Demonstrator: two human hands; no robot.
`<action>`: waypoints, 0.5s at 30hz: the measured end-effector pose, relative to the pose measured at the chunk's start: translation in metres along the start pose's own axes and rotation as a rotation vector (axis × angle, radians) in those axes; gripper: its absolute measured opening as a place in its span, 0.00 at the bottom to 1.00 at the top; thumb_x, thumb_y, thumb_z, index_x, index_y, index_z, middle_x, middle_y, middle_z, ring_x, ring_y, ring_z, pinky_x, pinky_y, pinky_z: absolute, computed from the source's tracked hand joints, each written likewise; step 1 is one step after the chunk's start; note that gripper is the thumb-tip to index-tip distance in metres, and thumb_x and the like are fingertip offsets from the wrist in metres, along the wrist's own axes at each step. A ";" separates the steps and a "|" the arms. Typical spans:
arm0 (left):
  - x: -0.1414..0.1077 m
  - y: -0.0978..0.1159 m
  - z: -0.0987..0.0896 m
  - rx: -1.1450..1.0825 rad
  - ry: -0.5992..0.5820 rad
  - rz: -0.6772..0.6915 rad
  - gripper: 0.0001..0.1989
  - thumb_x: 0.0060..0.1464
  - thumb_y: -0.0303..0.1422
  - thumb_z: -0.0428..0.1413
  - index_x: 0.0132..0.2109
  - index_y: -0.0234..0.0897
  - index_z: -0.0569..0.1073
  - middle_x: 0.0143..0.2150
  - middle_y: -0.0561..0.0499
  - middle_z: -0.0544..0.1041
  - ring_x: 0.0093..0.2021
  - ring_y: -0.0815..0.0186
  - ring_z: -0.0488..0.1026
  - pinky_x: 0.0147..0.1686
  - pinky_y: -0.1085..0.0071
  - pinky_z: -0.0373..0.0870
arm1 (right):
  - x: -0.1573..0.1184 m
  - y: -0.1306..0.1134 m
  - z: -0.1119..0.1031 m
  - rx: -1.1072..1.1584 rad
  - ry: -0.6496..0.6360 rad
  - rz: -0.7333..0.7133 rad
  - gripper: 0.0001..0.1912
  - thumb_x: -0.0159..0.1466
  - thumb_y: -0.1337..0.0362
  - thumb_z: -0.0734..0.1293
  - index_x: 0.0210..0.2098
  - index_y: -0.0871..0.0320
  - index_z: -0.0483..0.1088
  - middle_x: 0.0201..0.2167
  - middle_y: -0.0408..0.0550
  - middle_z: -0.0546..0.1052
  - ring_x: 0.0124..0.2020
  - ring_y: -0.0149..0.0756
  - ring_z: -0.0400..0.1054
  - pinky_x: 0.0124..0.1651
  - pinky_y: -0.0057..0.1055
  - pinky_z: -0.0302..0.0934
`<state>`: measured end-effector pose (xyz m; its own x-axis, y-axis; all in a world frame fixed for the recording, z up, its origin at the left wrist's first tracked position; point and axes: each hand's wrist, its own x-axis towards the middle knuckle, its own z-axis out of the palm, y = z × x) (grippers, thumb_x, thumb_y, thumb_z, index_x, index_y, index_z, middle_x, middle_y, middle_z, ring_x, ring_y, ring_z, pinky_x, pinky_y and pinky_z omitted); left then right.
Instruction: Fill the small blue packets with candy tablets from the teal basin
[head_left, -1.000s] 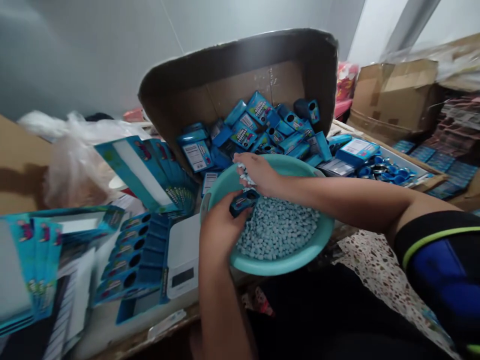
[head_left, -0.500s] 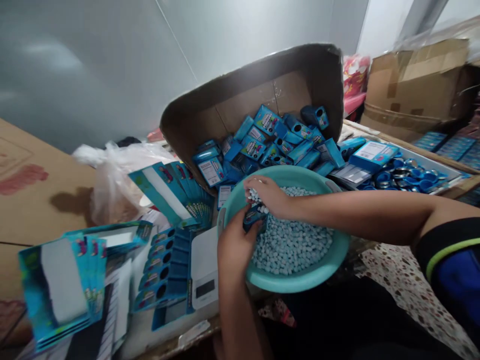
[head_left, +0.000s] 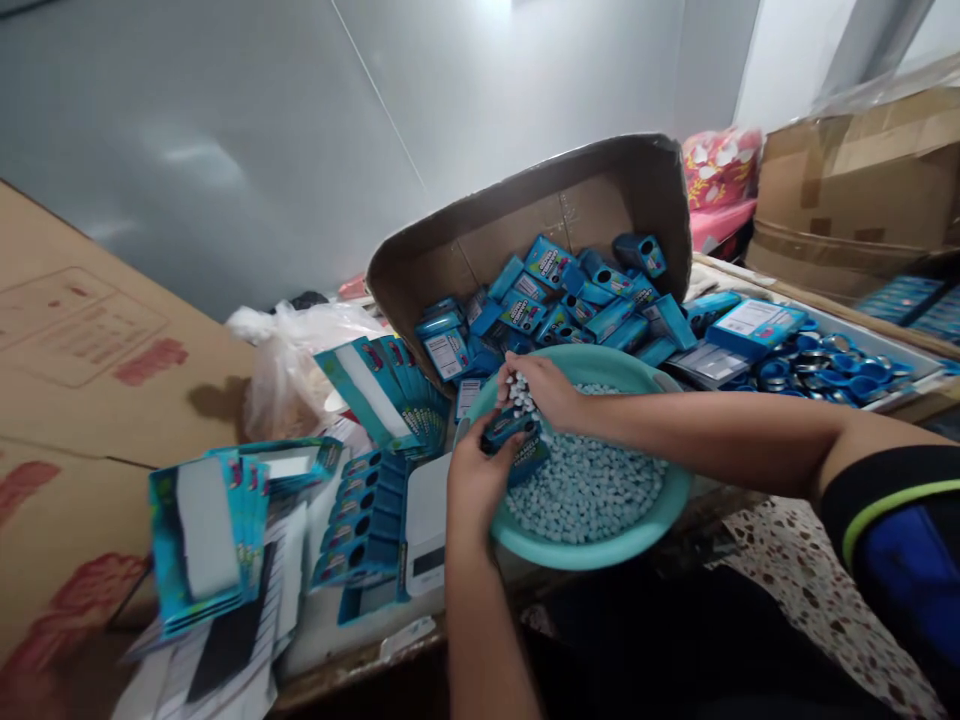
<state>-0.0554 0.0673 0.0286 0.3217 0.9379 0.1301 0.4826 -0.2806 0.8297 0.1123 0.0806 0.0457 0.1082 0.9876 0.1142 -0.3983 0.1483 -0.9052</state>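
Note:
A teal plastic basin (head_left: 592, 555) holds a heap of small pale-blue candies (head_left: 592, 490). Over its left side, my left hand (head_left: 484, 460) is closed around a small blue candy box (head_left: 527, 462), held tilted above the heap. My right hand (head_left: 551, 390) is cupped just above the box, fingers curled around a handful of candies (head_left: 519, 395) that shows at its fingertips. Some of the candies lie at the top of the box; its opening is partly hidden by my hands.
Behind the basin, a tipped carton (head_left: 525, 210) holds many blue boxes (head_left: 551, 260). Blue round caps (head_left: 817, 360) fill a tray at right. To the left are a white scale (head_left: 427, 520), a row of blue boxes (head_left: 367, 515) and flat printed cards (head_left: 202, 540).
The view has shifted, so the scene sits farther right. The box in my left hand now shows more of its front, and my right hand stays cupped over it with candies.

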 end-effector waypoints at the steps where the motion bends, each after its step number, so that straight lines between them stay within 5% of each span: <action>1: 0.000 0.000 0.000 -0.008 0.000 0.002 0.25 0.58 0.38 0.68 0.62 0.40 0.80 0.58 0.44 0.82 0.58 0.50 0.79 0.59 0.58 0.76 | 0.001 0.001 0.000 -0.023 -0.009 -0.005 0.27 0.69 0.40 0.64 0.23 0.51 0.69 0.25 0.49 0.74 0.31 0.44 0.73 0.41 0.40 0.69; 5: -0.007 0.007 0.000 0.016 0.011 0.043 0.28 0.57 0.33 0.67 0.65 0.42 0.78 0.62 0.45 0.80 0.61 0.49 0.77 0.64 0.55 0.74 | 0.001 0.009 -0.001 -0.093 -0.007 0.007 0.29 0.64 0.34 0.66 0.21 0.50 0.69 0.23 0.51 0.75 0.27 0.44 0.70 0.39 0.43 0.68; 15: -0.014 0.010 -0.001 0.204 0.104 -0.003 0.26 0.57 0.33 0.67 0.62 0.39 0.79 0.55 0.43 0.83 0.57 0.47 0.80 0.58 0.57 0.76 | -0.007 0.013 0.005 0.026 -0.133 -0.087 0.20 0.63 0.42 0.68 0.31 0.52 0.75 0.26 0.49 0.77 0.30 0.45 0.74 0.40 0.42 0.67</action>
<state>-0.0564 0.0515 0.0357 0.2394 0.9517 0.1925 0.6417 -0.3038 0.7042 0.1012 0.0755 0.0351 0.0224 0.9689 0.2465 -0.4165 0.2332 -0.8787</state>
